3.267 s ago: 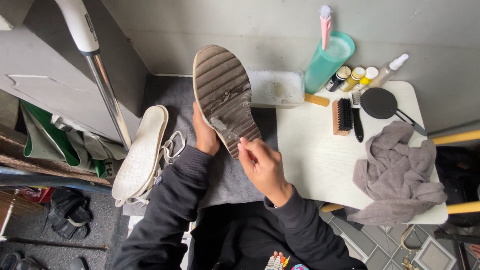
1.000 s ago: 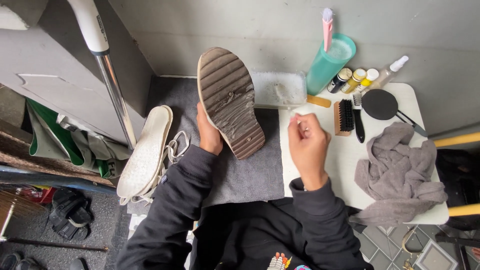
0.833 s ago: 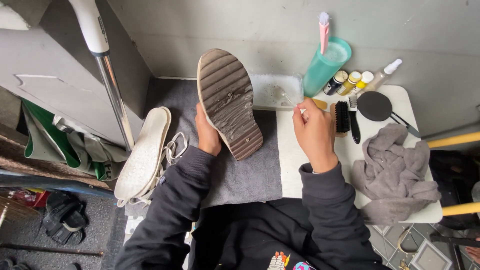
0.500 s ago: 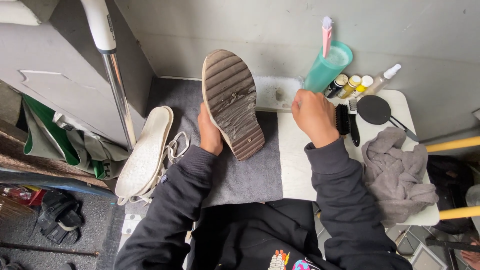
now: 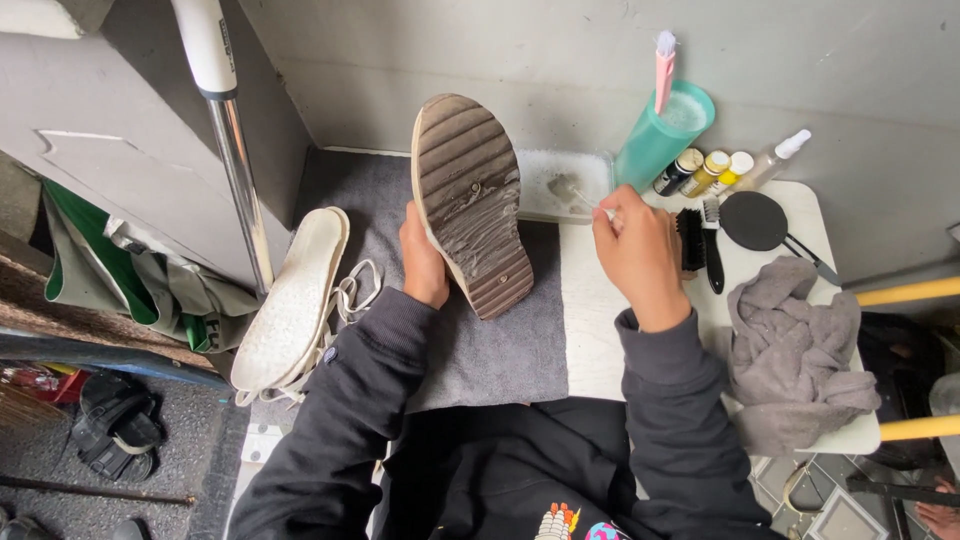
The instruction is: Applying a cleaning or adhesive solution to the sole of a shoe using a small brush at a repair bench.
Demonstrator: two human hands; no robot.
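White table [image 5: 600,330]: left hand [image 5: 425,262] grips upturned shoe [image 5: 472,200]; right hand [image 5: 640,250] pinches thin stick [image 5: 585,198]; small bottles [image 5: 710,172] behind.

Both arms in black sleeves, reaching forward from the bottom edge, elbows bent, forearms angled inward toward the hands.

Left hand [image 5: 424,258]: wrist bare past the cuff, palm turned right, fingers wrapped behind what it grips, thumb side facing the camera. Hand upright, closed in a firm hold. Fingertips hidden.

Right hand [image 5: 634,245]: extended further forward than the left, back of hand up toward the camera, wrist straight. Fingers [image 5: 606,203] curled in and pinched together at the tip around something thin; thumb not visible from here. Knuckles point forward-left.

Hands well apart, not touching.
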